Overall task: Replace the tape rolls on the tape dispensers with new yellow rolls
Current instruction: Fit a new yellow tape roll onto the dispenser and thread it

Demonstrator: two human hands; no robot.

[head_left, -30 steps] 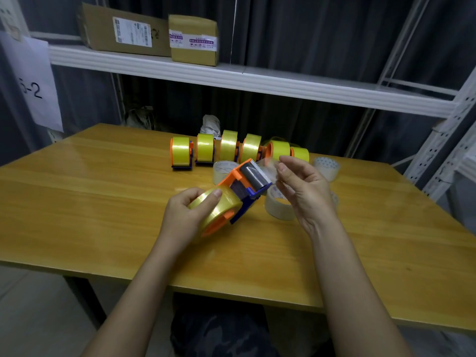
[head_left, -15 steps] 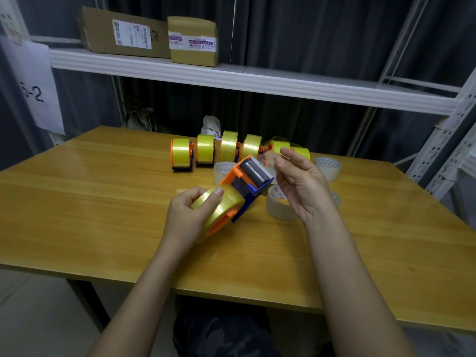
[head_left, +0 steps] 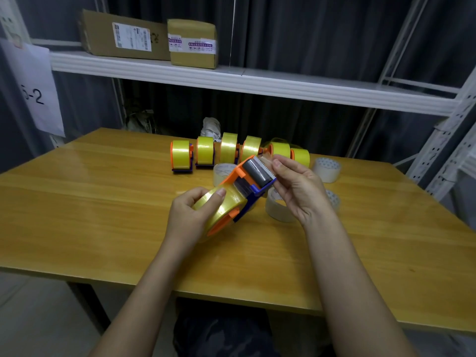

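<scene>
Gripping glossy yellow roll [head_left: 219, 207], L hand [head_left: 189, 217].

Table [head_left: 103, 202]: dispenser [head_left: 239, 191] held above its middle, left hand [head_left: 190, 217] at the near end, right hand [head_left: 298, 191] at the far end. Row of dispensers [head_left: 231, 153] behind it. Loose rolls [head_left: 278, 207] to its right. Shelf [head_left: 231, 78] overhead, boxes [head_left: 154, 39] on it.

left hand [head_left: 189, 217] gripping yellow roll [head_left: 219, 210], right hand [head_left: 298, 189] at dispenser [head_left: 247, 186]
</scene>
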